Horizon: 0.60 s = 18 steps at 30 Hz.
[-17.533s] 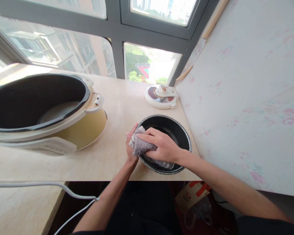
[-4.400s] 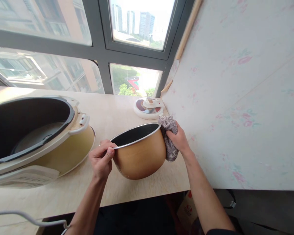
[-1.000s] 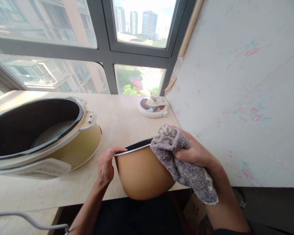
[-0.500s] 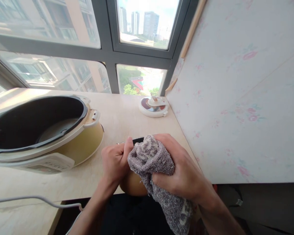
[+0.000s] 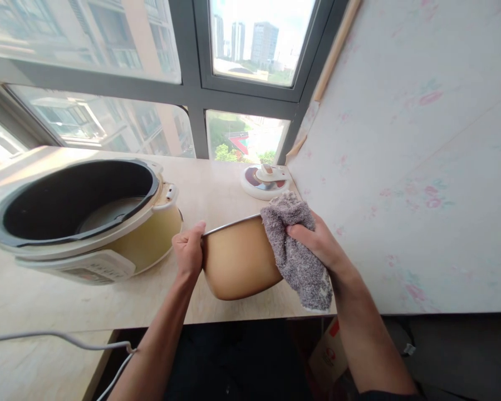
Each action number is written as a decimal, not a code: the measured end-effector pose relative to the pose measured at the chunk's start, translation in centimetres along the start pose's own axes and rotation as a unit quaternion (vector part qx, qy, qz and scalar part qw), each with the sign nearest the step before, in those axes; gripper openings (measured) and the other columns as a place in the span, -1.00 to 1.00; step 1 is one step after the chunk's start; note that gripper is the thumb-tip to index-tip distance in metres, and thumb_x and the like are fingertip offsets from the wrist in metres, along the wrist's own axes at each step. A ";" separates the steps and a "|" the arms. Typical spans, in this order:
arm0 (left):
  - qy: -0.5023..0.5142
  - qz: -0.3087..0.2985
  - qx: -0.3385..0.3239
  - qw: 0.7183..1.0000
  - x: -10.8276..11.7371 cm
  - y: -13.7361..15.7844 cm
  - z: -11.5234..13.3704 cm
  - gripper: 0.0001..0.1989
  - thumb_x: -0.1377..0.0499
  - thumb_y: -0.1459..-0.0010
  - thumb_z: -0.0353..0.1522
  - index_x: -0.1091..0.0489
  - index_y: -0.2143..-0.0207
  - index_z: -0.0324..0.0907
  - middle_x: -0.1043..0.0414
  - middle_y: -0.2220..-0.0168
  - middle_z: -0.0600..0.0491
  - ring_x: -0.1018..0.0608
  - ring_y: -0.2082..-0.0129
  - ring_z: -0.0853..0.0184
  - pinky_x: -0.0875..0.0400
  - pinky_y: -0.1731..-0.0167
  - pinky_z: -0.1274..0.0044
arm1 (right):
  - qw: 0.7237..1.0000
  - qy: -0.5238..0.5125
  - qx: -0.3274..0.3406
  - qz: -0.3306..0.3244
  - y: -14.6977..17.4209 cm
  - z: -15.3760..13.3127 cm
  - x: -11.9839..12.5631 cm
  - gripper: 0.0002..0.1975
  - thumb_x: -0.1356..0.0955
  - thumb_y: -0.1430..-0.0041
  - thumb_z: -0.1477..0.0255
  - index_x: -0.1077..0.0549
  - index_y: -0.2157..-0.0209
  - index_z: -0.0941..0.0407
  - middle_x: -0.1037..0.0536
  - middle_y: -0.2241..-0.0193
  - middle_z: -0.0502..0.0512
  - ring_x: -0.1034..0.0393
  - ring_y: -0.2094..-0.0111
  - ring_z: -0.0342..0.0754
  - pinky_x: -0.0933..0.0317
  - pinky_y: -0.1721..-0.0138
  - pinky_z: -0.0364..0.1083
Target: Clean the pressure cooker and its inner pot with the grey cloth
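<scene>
A gold-coloured inner pot with a thin metal rim is tilted over the tabletop, its outer side toward me. My left hand is closed on the pot's left rim, thumb on top. At the pot's right edge, my right hand grips a grey fluffy towel, which drapes over the rim and hangs down. The pot's inside is turned away from view. To the left stands the open cooker body, pale yellow with a dark interior.
A round white lid with a handle lies at the back right, by the wallpapered wall. A grey cable runs along the lower left. Below the table edge is a cardboard box. Windows rise behind the table.
Both hands have moved away from me, and the pot now shows its gold outer side. The towel has shifted up and right, from over the pot's middle to its right edge.
</scene>
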State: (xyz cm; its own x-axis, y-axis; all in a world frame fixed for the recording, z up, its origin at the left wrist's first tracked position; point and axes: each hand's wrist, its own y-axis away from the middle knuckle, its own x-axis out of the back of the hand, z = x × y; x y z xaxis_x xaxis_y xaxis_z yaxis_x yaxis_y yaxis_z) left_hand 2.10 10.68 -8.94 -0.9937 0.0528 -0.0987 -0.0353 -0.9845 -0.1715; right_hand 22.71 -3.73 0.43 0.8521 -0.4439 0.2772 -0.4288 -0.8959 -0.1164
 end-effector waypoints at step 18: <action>-0.049 -0.105 -0.026 0.993 2.8 -0.8 -2.3 -0.48 -0.01 -0.23 -0.01 -0.15 0.66 -0.12 -0.13 0.67 0.12 -0.23 0.62 0.38 -0.17 0.57 0.51 | 0.975 -0.096 -0.200 0.021 -1.6 4.0 2.2 -0.71 -0.44 0.17 0.29 -0.43 0.37 0.12 -0.50 0.58 -0.02 -0.37 0.58 -0.07 -0.25 0.55 -0.11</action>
State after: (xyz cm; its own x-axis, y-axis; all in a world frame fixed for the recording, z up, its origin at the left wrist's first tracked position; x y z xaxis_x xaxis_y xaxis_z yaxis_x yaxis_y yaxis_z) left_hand -0.41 12.02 -11.32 -0.9705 0.2377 0.0410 -0.2407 -0.9432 -0.2291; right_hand 26.46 -3.30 -2.62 0.8557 -0.5092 0.0922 -0.5138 -0.8149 0.2683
